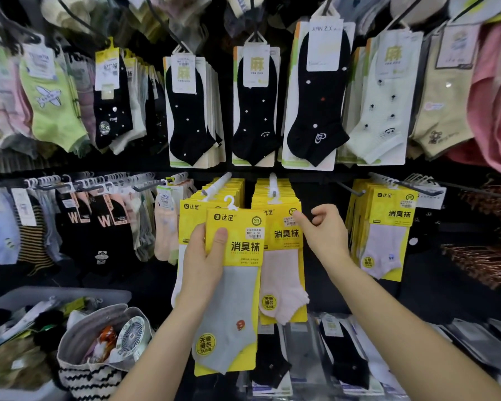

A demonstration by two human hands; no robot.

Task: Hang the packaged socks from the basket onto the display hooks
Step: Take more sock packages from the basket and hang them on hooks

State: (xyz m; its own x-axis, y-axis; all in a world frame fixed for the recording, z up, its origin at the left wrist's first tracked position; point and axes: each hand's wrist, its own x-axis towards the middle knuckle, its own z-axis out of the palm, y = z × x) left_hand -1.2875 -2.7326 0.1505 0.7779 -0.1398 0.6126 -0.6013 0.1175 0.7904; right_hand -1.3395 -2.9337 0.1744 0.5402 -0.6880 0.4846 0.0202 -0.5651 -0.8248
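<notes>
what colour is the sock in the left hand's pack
Grey sock, on a yellow card; head view.

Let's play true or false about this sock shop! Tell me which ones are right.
The left hand holds a yellow card pack with a grey sock. True.
The right hand grips a black sock. False: it touches the corner of a hanging yellow card pack with a pink sock.
The grey sock pack already hangs on the display. False: it is in the hand.
Black dotted socks hang in the row above. True.
</notes>
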